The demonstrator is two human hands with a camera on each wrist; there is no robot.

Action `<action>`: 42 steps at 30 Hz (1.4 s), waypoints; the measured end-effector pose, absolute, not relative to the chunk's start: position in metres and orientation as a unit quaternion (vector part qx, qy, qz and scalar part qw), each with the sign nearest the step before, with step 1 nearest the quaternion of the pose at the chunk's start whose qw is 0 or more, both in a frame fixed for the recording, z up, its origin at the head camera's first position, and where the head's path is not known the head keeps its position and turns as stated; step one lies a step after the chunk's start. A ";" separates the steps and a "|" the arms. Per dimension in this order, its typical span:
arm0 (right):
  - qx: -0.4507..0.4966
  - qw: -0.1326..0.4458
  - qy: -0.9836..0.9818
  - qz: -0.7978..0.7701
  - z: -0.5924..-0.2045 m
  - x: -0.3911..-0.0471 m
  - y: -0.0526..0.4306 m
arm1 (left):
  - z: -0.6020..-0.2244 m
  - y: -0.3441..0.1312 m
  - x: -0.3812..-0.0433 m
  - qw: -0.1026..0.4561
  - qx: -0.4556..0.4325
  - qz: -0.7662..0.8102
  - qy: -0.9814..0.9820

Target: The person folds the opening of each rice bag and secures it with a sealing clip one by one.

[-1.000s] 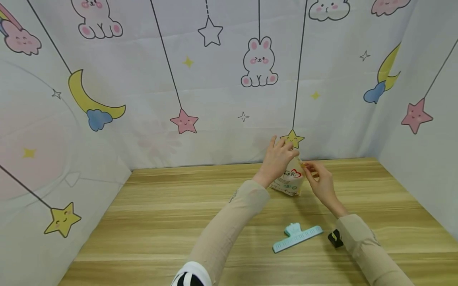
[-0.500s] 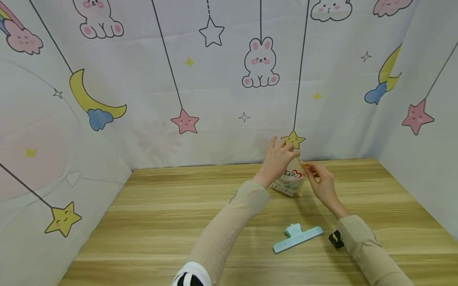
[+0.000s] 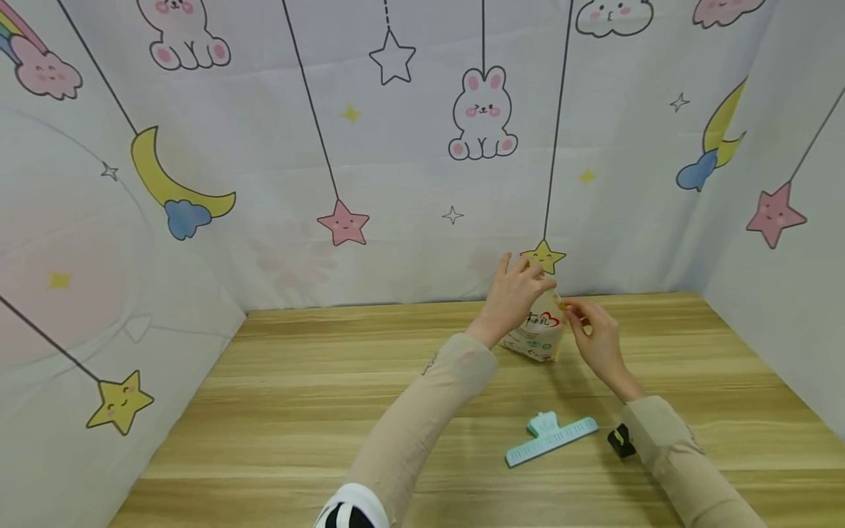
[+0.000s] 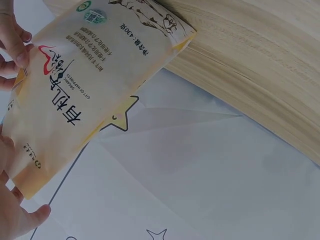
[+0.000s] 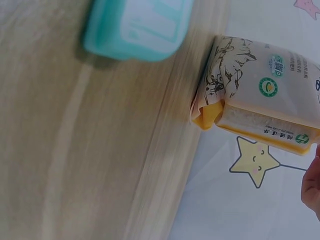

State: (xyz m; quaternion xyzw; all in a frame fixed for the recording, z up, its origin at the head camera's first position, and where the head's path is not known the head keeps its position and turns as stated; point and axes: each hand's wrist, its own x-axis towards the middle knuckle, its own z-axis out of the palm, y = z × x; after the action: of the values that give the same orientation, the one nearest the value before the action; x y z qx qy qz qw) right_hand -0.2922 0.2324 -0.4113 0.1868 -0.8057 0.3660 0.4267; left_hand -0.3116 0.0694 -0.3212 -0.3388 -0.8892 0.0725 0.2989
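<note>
A cream and orange food bag (image 3: 543, 326) with printed lettering and a red heart stands upright near the back of the table. My left hand (image 3: 511, 297) holds it by the top, fingers bent over the upper edge; its thumb shows beside the bag's orange end in the left wrist view. On the bag's right edge, my right hand (image 3: 594, 334) pinches the orange margin between thumb and fingers. The bag's front (image 4: 85, 75) fills much of the left wrist view, and its side panel (image 5: 265, 125) shows in the right wrist view.
A light-blue bag clip (image 3: 551, 441) lies on the wooden table (image 3: 317, 411) in front of the bag. Beside it, a small black object (image 3: 619, 440) is partly covered by the right sleeve. A patterned cloth wall (image 3: 409, 161) rises directly behind the bag.
My right fingertips have shifted slightly outward at the bag's edge, where a bit of orange shows more. The left hand keeps its hold, and the head view has drifted slightly.
</note>
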 end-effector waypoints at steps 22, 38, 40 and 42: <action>0.176 0.381 -0.816 0.397 -0.409 -0.287 0.233 | -0.315 0.062 -0.316 0.255 -0.360 0.001 -0.897; 0.169 0.366 -0.820 0.407 -0.408 -0.284 0.235 | -0.313 0.063 -0.315 0.246 -0.367 -0.003 -0.897; 0.166 0.365 -0.821 0.406 -0.409 -0.284 0.236 | -0.313 0.064 -0.315 0.241 -0.367 -0.006 -0.898; 0.166 0.364 -0.822 0.405 -0.409 -0.283 0.236 | -0.314 0.064 -0.315 0.237 -0.367 -0.009 -0.899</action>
State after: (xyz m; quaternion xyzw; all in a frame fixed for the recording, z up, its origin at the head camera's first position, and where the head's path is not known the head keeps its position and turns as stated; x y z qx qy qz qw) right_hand -0.2831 0.2362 -0.4086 0.1664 -0.8222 0.4047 0.3640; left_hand -0.3150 0.0644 -0.3136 -0.3671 -0.8994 -0.0094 0.2372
